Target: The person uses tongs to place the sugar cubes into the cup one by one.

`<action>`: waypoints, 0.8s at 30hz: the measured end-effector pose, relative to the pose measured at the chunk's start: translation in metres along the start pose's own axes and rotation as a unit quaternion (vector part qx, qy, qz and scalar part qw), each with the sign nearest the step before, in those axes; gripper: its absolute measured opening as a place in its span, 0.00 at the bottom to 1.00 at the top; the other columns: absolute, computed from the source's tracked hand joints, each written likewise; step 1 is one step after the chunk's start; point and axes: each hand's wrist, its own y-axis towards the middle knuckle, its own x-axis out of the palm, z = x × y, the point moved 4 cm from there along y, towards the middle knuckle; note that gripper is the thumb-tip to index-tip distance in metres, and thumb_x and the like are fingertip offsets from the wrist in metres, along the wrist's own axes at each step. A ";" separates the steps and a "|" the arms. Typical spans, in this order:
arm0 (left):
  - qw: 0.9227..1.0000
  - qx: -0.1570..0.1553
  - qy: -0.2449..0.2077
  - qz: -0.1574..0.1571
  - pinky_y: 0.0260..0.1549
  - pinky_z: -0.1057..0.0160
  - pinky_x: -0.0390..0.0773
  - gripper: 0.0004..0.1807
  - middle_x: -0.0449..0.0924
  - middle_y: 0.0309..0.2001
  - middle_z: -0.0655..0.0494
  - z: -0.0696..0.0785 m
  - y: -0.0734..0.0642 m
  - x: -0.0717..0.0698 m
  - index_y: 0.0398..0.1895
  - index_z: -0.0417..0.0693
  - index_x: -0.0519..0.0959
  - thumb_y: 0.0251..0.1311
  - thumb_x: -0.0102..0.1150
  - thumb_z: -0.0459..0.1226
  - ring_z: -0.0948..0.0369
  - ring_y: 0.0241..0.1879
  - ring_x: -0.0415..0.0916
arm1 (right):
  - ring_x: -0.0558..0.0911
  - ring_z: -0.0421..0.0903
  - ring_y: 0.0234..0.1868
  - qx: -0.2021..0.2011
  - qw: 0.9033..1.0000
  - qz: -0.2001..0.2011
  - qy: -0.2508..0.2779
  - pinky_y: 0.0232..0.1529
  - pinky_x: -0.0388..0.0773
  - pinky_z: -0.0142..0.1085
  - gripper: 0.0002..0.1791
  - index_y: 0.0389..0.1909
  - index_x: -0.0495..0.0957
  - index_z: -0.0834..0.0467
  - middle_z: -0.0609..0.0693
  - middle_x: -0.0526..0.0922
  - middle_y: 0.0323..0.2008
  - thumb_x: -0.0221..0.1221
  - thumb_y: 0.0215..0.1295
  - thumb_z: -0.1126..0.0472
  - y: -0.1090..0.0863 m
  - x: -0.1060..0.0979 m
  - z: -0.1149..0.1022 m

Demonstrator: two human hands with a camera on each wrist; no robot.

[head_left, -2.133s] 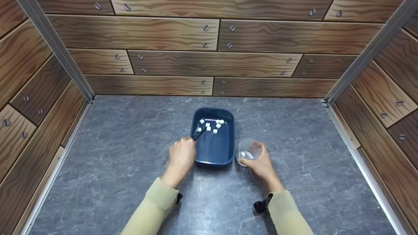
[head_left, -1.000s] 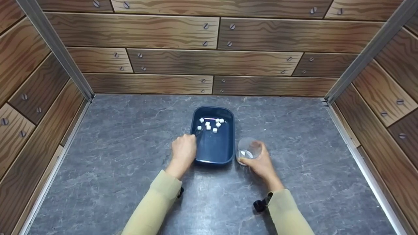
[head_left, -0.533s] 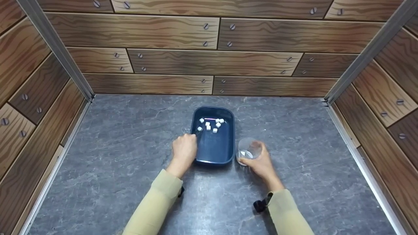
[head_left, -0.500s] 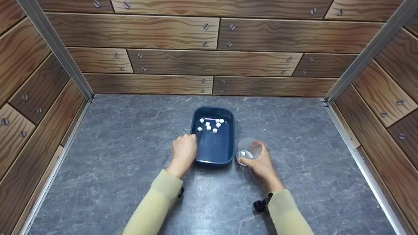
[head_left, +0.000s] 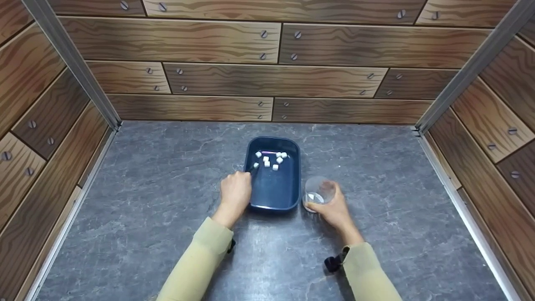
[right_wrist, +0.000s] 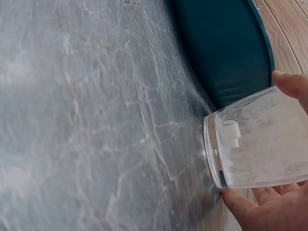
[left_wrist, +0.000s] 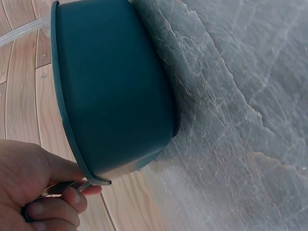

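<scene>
While my left hand (head_left: 235, 194) pinches a dark slender tool (left_wrist: 58, 187): my right hand (head_left: 332, 210) is wrapped round a clear cup (head_left: 316, 188), the two hands well apart, one on each side of the blue tray (head_left: 273, 194).
Tool tip: two seconds ago it reached the pair of cubes mid-group; now it is down at the cube nearest the tray's left wall, and I cannot tell whether it grips that one.
Left fist: a touch closer in to the tray's left rim than it was then, so less of the tool shows.
White cubes (head_left: 267, 164): eight lie in the tray, mostly toward its far half; the other seven are where they were.
Cup: upright just beside the tray's right wall, unmoved in my unchanged grasp, something white at its bottom.
</scene>
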 end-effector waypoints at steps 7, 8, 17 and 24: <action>1.000 0.004 -0.012 0.003 0.18 0.47 0.78 0.11 0.82 0.22 0.42 -0.001 -0.003 -0.003 0.22 0.40 0.84 0.59 0.56 0.29 0.44 0.22 0.82 | 0.70 0.60 0.62 -0.002 1.000 0.001 -0.008 0.65 0.61 0.47 0.50 0.63 0.61 0.69 0.67 0.71 0.60 0.78 0.39 0.66 -0.003 0.000 -0.005; 1.000 0.003 -0.015 0.003 0.18 0.46 0.78 0.10 0.82 0.22 0.42 -0.001 -0.003 -0.004 0.22 0.40 0.84 0.58 0.56 0.29 0.44 0.22 0.82 | 0.70 0.60 0.62 -0.003 1.000 0.001 -0.009 0.65 0.61 0.47 0.50 0.63 0.61 0.69 0.67 0.71 0.59 0.78 0.39 0.66 -0.003 0.000 -0.005; 1.000 0.014 -0.014 0.011 0.16 0.47 0.77 0.07 0.81 0.21 0.43 0.006 -0.009 -0.016 0.21 0.38 0.83 0.55 0.59 0.29 0.44 0.21 0.81 | 0.70 0.59 0.62 -0.006 1.000 0.002 -0.014 0.66 0.60 0.47 0.50 0.63 0.61 0.68 0.66 0.71 0.60 0.79 0.39 0.64 -0.001 0.000 -0.001; 0.999 0.030 -0.016 0.026 0.15 0.48 0.76 0.07 0.78 0.20 0.45 0.014 -0.016 -0.028 0.25 0.37 0.83 0.58 0.58 0.28 0.45 0.19 0.80 | 0.69 0.59 0.62 0.001 1.000 0.000 -0.005 0.66 0.60 0.47 0.50 0.63 0.61 0.68 0.66 0.70 0.60 0.78 0.39 0.65 -0.001 -0.001 -0.001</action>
